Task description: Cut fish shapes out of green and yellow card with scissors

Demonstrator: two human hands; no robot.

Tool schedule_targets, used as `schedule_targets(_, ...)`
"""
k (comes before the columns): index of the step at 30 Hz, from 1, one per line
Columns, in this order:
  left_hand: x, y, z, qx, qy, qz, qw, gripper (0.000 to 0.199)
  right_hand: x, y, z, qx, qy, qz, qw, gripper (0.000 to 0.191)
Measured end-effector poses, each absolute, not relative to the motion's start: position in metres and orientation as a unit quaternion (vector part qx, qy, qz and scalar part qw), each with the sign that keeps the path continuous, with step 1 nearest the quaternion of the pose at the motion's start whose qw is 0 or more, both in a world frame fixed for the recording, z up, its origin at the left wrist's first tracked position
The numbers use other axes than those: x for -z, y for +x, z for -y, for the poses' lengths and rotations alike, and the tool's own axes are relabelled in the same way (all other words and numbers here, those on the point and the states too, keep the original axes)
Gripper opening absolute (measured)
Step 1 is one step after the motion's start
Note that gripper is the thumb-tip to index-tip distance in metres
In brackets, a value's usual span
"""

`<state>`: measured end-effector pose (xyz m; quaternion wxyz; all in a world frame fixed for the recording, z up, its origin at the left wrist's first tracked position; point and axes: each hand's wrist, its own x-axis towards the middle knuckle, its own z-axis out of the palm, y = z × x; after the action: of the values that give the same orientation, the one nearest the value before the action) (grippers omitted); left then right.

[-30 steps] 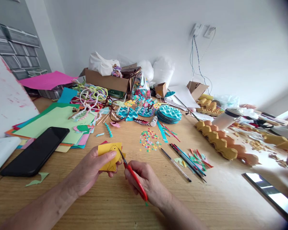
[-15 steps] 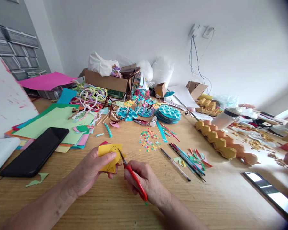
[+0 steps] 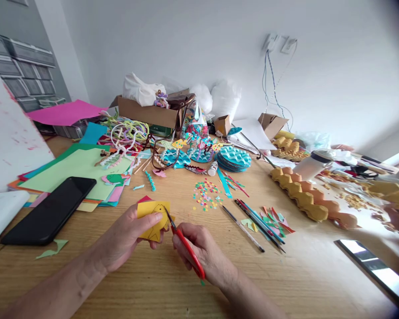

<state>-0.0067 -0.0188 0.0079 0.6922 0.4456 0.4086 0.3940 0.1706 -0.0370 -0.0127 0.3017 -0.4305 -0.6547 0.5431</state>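
Note:
Between the thumb and fingers of my left hand (image 3: 129, 232) is a piece of yellow paper (image 3: 146, 208) with a fish outline drawn on it. My right hand (image 3: 197, 248) grips the red handles of a pair of scissors (image 3: 189, 252). Their dark blades reach the right part of the yellow paper, near the drawn fish's head. A red piece of paper (image 3: 146, 199) shows just behind the yellow one. To the right of the scissors lie a pen (image 3: 242, 228) and several pencils (image 3: 259, 221). Small coloured paper dots (image 3: 206, 194) are scattered beyond my hands.
Coloured paper sheets (image 3: 80, 168) and a black phone (image 3: 49, 210) lie at left. Blue wavy discs (image 3: 232, 158) and pipe cleaners (image 3: 129, 133) are farther back. At right are egg-carton strips (image 3: 299, 195), another phone (image 3: 372, 266) and a blurred hand (image 3: 397, 223).
The yellow paper has shifted very slightly right and down with my left hand. The scissors have barely moved. At the right edge, the other person's hand has changed position.

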Motion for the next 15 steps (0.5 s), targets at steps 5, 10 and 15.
schedule_targets(5, -0.0071, -0.0097, 0.0186, -0.389, 0.456, -0.405, 0.691, 0.014, 0.0126, 0.1711, 0.0363, -0.53, -0.436, 0.665, 0.295, 0.031)
schedule_targets(10, -0.0077, -0.0108, 0.018, -0.384, 0.462, -0.405, 0.689, 0.015, 0.013, 0.1716, 0.036, -0.518, -0.449, 0.671, 0.281, 0.035)
schedule_targets(15, -0.0086, -0.0097, 0.0168, -0.379, 0.473, -0.408, 0.683, 0.015, 0.0103, 0.1706, 0.0362, -0.518, -0.453, 0.67, 0.279, 0.035)
